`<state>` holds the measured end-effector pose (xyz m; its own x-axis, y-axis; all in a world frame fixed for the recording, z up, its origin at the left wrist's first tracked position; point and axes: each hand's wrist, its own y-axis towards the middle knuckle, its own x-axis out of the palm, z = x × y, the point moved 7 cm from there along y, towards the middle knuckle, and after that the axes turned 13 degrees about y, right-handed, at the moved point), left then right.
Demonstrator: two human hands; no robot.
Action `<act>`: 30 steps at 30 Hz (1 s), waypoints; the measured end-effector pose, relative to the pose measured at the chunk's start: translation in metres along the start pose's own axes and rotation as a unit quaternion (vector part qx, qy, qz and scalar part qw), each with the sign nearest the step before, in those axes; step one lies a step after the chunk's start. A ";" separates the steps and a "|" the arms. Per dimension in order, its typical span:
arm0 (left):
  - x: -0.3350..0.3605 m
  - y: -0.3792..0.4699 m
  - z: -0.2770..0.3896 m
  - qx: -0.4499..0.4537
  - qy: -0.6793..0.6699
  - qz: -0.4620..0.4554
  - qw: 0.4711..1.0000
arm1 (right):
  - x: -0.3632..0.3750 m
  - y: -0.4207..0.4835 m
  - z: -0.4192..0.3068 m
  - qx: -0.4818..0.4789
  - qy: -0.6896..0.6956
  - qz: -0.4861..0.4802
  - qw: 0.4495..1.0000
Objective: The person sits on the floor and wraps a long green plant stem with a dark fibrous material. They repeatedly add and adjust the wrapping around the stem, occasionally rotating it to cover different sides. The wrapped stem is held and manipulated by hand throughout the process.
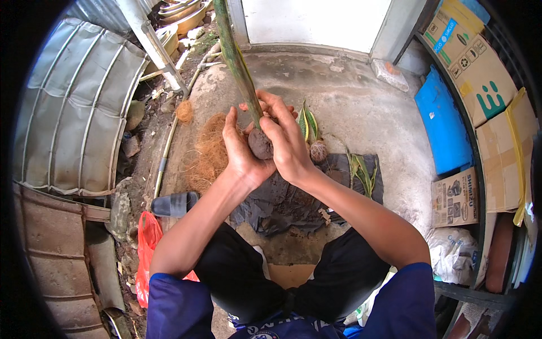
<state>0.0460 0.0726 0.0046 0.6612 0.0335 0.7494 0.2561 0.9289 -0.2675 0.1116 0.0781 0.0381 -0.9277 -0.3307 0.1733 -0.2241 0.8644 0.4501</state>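
A dark ball of soil (pixel 260 145) sits between my two hands at the base of a tall green snake plant leaf (pixel 237 59). The leaf rises upright, leaning slightly, and runs out of the top of the view. My left hand (pixel 242 154) cups the ball from the left and below. From the right, my right hand (pixel 292 146) presses around it, with the thumb near the leaf's base. Below the hands, a black plastic sheet (pixel 271 207) with loose soil covers part of the concrete floor.
Brown coconut fibre (pixel 207 159) lies left of the hands. A small snake plant (pixel 312 123) with a string-wrapped ball (pixel 318 151) stands at right, near cut variegated leaves (pixel 362 173). A black sandal (pixel 174 204) and red plastic bag (pixel 148 241) lie left; cardboard boxes (pixel 482 80) line the right.
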 end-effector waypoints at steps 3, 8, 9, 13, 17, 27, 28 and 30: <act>0.005 -0.004 0.003 -0.007 0.003 0.004 1.000 | 0.003 0.000 -0.001 -0.017 0.054 -0.029 0.998; -0.004 -0.006 0.003 -0.007 0.002 0.015 1.000 | 0.007 -0.003 0.002 -0.042 0.013 -0.051 0.998; -0.004 -0.005 0.002 -0.012 0.001 0.007 1.000 | 0.005 -0.002 0.006 -0.038 0.002 -0.056 0.998; -0.012 -0.002 0.008 -0.012 0.018 -0.031 0.999 | 0.012 -0.003 0.013 -0.005 -0.077 -0.070 0.995; -0.017 0.007 0.012 0.035 0.095 -0.103 0.990 | 0.018 0.005 -0.004 -0.053 -0.161 -0.120 0.978; -0.023 0.003 0.003 -0.040 0.111 0.051 0.992 | -0.001 0.008 -0.019 -0.143 -0.449 -0.151 0.869; -0.027 0.005 0.003 -0.042 0.111 0.063 0.991 | -0.004 0.009 -0.019 -0.120 -0.414 -0.148 0.890; -0.036 0.012 0.001 -0.041 0.089 0.040 0.994 | -0.007 0.010 -0.018 -0.071 -0.340 -0.144 0.926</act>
<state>0.0243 0.0828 -0.0247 0.7945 0.0324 0.6065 0.2505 0.8922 -0.3758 0.1217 0.0825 0.0576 -0.8196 -0.1825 -0.5431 -0.4952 0.7024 0.5112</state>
